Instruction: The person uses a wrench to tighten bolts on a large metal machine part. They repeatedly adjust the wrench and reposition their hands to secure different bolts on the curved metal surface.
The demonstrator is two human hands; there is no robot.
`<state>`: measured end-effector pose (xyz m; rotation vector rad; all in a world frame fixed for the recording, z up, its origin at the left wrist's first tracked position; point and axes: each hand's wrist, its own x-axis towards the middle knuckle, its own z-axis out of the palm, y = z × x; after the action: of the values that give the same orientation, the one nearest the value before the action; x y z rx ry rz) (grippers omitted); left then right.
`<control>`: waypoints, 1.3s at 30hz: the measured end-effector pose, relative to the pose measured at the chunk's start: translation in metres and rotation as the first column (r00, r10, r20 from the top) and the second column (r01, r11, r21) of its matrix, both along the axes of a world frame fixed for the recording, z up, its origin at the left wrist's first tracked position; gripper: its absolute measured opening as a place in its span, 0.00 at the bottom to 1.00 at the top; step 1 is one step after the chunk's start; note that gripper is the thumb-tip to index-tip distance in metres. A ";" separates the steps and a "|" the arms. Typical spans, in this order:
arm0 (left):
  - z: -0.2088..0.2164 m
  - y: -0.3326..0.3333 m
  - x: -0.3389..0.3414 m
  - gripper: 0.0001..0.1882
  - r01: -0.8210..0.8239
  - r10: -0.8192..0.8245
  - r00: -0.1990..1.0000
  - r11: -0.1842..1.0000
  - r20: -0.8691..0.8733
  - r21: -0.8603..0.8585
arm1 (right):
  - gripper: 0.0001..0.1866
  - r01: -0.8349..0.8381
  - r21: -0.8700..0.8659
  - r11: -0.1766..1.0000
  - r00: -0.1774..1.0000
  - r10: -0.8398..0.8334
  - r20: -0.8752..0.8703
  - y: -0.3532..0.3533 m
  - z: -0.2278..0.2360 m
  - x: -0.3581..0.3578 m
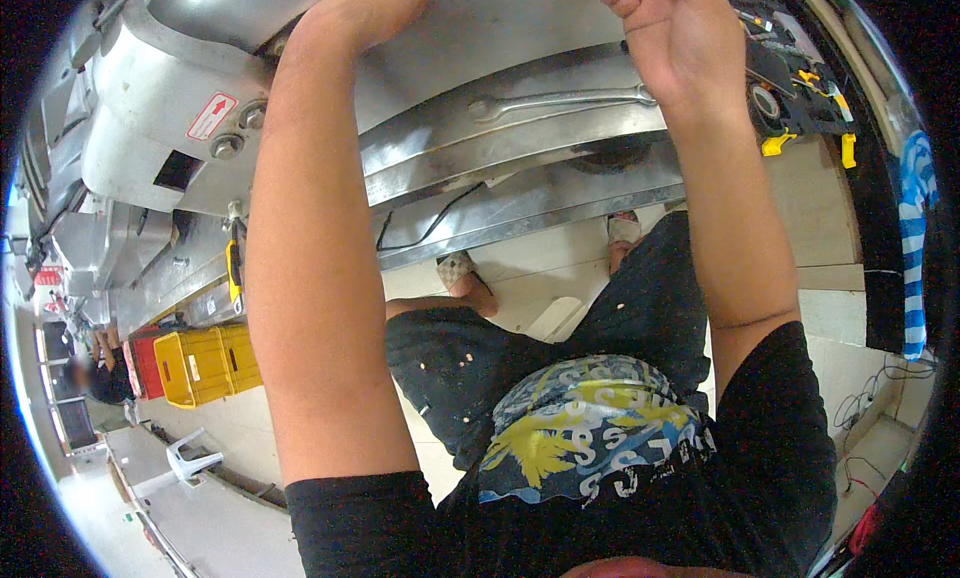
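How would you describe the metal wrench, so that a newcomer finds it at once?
From the large silver machine at upper left, follow the steel ledge rightward. The wrench lies lengthwise there, its right end close to the right hand. It is slim and silver, unlike the black and yellow items farther right.

Wrench [565, 99]: long, shiny silver metal, lying flat and nearly level along the steel counter [520, 140], its broad head leftward, its right end partly hidden.
Machine [125, 128]: rounded, pale grey metal housing at upper left, bolts showing.
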<state>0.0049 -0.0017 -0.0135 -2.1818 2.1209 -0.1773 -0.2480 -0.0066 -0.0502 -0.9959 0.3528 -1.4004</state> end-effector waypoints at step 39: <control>-0.003 -0.003 0.001 0.19 -0.015 0.016 1.000 0.999 0.019 -0.028 | 0.15 -0.067 -0.381 0.922 0.951 -0.057 -0.305 -0.001 -0.056 0.040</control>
<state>0.0055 -0.0045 -0.0161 -2.2018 2.1036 -0.2272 -0.2076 -0.0072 -0.1058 -1.5542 0.3077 -1.3344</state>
